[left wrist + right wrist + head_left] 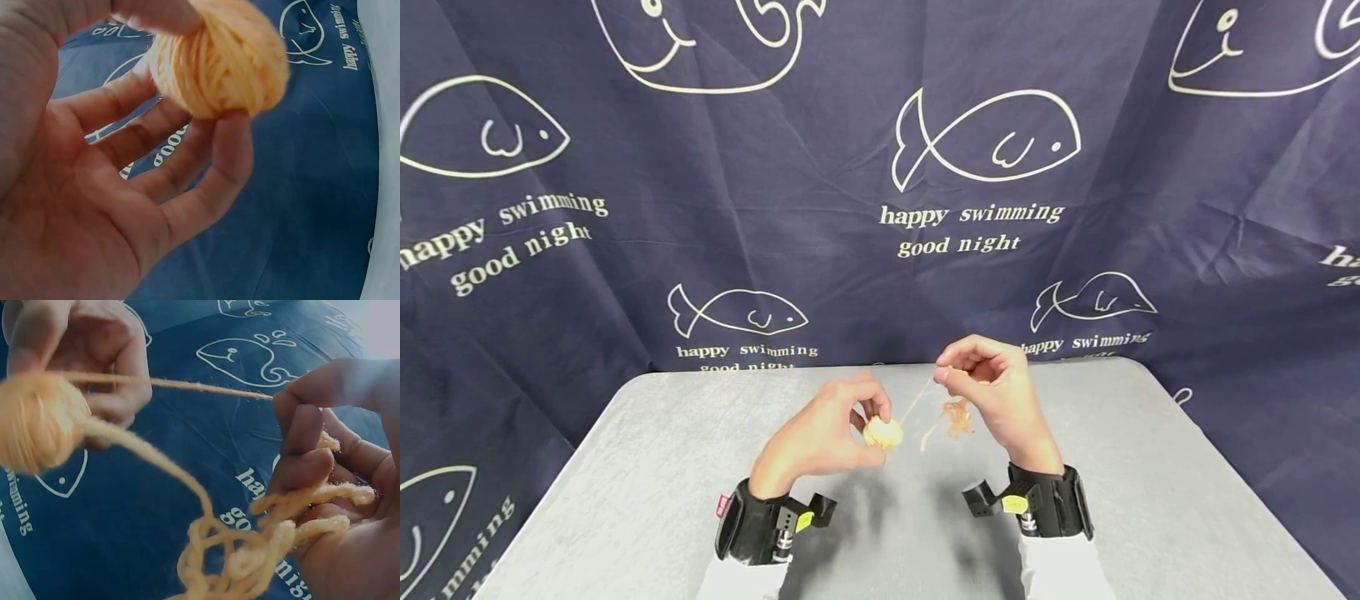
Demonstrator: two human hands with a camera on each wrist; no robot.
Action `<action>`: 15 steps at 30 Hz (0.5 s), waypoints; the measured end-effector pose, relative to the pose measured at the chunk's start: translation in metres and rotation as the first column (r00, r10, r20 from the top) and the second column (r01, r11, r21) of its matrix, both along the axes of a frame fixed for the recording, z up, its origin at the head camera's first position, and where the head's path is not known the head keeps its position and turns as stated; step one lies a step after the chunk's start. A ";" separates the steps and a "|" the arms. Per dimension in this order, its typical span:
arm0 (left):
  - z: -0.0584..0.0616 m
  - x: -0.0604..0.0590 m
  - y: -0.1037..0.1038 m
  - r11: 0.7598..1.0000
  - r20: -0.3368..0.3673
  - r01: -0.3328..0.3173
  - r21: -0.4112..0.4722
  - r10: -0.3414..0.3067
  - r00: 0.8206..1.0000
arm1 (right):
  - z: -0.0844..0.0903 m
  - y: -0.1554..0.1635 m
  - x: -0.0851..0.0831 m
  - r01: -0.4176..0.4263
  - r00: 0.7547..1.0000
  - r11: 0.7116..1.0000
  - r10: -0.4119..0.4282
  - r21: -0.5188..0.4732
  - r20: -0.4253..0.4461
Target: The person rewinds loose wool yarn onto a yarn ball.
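My left hand [842, 425] holds a small ball of pale orange yarn [883, 432] above the grey table [647, 483], thumb on top and fingertips under it. The left wrist view shows the ball [219, 59] pinched between thumb and fingers [225, 156]. A taut strand [917, 398] runs from the ball up to my right hand [992, 392], which pinches it between thumb and fingers. A loose tangle of yarn [957, 417] hangs from that hand. In the right wrist view the strand [187, 384] leads from the ball [37, 422] to the fingers [303, 434], with the tangle [250, 556] below.
A dark blue cloth [880, 183] printed with white fish and the words "happy swimming good night" hangs behind the table and drapes round its sides. Both wrists wear black camera straps [760, 521].
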State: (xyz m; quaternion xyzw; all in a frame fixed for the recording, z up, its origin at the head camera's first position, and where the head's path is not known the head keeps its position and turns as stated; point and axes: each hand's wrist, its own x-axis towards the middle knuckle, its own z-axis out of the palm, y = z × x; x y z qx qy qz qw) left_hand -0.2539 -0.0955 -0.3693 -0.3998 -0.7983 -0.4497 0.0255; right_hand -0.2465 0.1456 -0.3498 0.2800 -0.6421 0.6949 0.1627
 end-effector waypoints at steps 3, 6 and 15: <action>0.001 0.001 -0.003 0.994 0.063 0.106 0.016 -0.107 0.992 | -0.002 0.003 -0.002 -0.005 1.000 1.000 0.005 0.004 0.010; 0.003 0.002 -0.005 0.958 0.129 0.266 0.104 -0.278 0.952 | -0.004 0.006 -0.004 -0.005 1.000 1.000 0.005 0.021 0.025; 0.007 0.004 -0.012 0.796 0.102 0.500 0.341 -0.560 0.822 | -0.013 0.011 -0.014 0.032 0.994 0.992 -0.044 0.125 0.096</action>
